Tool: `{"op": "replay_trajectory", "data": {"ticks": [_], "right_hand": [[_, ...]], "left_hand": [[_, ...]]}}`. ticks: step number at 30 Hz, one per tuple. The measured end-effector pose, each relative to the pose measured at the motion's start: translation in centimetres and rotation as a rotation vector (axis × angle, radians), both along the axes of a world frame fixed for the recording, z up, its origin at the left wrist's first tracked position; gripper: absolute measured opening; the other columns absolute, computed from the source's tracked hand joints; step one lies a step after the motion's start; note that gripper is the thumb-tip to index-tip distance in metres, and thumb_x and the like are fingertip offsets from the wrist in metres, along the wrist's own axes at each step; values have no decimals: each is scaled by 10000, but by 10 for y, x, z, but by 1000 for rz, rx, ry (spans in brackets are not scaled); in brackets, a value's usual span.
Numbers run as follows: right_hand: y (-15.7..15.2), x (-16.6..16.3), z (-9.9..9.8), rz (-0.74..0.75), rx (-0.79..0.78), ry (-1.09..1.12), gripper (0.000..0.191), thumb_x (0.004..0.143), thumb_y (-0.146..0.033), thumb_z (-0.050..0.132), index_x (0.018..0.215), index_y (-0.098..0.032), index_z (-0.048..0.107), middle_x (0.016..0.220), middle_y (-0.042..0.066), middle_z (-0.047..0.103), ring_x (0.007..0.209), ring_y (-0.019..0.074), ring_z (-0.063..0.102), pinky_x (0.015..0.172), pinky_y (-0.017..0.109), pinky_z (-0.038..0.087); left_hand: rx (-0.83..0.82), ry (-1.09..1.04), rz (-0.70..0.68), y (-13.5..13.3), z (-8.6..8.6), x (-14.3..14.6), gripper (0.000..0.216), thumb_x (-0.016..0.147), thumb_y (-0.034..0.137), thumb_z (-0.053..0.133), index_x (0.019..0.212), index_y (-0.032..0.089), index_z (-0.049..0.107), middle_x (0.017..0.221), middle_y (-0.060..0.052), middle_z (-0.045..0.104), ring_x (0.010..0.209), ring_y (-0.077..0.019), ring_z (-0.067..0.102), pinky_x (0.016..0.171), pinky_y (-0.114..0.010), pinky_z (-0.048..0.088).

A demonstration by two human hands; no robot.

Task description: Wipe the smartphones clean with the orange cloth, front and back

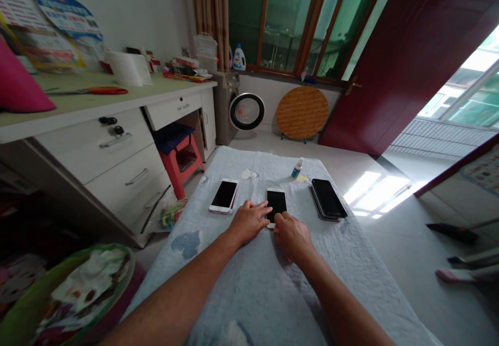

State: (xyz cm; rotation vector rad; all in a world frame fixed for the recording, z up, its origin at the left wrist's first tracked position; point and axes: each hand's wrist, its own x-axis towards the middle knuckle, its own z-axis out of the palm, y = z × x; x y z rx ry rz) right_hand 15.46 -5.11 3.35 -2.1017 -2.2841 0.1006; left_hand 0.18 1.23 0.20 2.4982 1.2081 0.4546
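On a pale blue cloth [249, 278] lie three phones side by side. My left hand [248, 222] rests flat with spread fingers, fingertips touching the lower left edge of the white middle phone [276, 202]. My right hand [290, 236] is curled at that phone's near end, fingers pinched against its bottom edge; what they pinch is hidden. A white phone [224, 196] lies to the left, a stack of dark phones [328, 199] to the right. A small bottle with a blue cap [297, 169] stands behind the middle phone, beside a yellow scrap [303, 178].
A crumpled white wipe [248, 174] lies on the cloth's far part. A desk with drawers [117, 138] and a red stool [180, 154] stand left. A green basin of used tissues [74, 294] sits at the lower left. A washing machine [237, 109] and a round board [302, 112] stand at the back.
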Motion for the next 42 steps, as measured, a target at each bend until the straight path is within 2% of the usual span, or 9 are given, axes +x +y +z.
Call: {"op": "replay_trajectory", "data": {"ticks": [12, 16, 19, 23, 26, 32, 35, 42], "right_hand": [[-1, 37, 10, -116, -99, -50, 131, 855, -188, 469, 898, -194, 592, 896, 74, 635, 718, 176, 598, 561, 267, 269], [3, 46, 16, -127, -17, 49, 87, 828, -193, 505, 838, -183, 591, 840, 53, 615, 713, 152, 558, 577, 254, 271], [7, 42, 15, -26, 64, 235, 93, 818, -172, 510, 847, -185, 597, 832, 22, 590, 733, 126, 538, 634, 226, 310], [12, 32, 5, 168, 51, 412, 142, 820, -143, 503, 846, -186, 636, 837, 14, 571, 804, 122, 534, 718, 204, 344], [19, 34, -3, 114, 97, 399, 170, 842, -154, 489, 865, -190, 654, 843, 21, 564, 836, 134, 527, 754, 214, 350], [35, 47, -17, -70, 203, 369, 175, 873, -210, 482, 871, -201, 657, 848, 23, 557, 806, 136, 519, 737, 216, 348], [39, 47, -18, -91, 213, 365, 180, 870, -203, 479, 873, -196, 659, 832, 21, 555, 786, 134, 520, 718, 215, 347], [24, 36, -1, 197, 47, 454, 185, 826, -129, 509, 867, -186, 680, 836, 19, 559, 806, 125, 530, 746, 212, 364]], "left_hand": [[2, -3, 1, 1, -2, 0, 430, 857, 370, 566, 1282, 308, 549, 1407, 41, 483, 1045, -225, 494, 926, -352, 396], [0, -13, -1, 0, -2, 0, 432, 862, 367, 546, 1291, 311, 539, 1413, 45, 475, 1035, -227, 493, 915, -360, 399], [16, -17, -10, -2, 0, -2, 438, 875, 400, 509, 1303, 311, 525, 1419, 44, 468, 1048, -237, 490, 920, -375, 394], [28, -18, -47, -6, 2, -5, 596, 795, 532, 577, 1336, 299, 485, 1442, 14, 438, 1095, -262, 476, 941, -398, 382], [25, -14, -50, -6, 2, -6, 655, 743, 517, 642, 1342, 311, 473, 1445, 18, 434, 1099, -266, 476, 932, -396, 389], [33, -16, -33, -7, 1, -4, 585, 785, 504, 605, 1326, 316, 492, 1437, 25, 444, 1099, -270, 475, 930, -405, 391], [27, -8, -22, -8, 2, -3, 586, 785, 501, 602, 1330, 318, 488, 1441, 21, 439, 1107, -271, 473, 935, -409, 388], [11, -31, 5, -11, 6, -2, 667, 786, 491, 594, 1386, 260, 418, 1428, -1, 457, 1100, -273, 475, 931, -399, 396]]}}
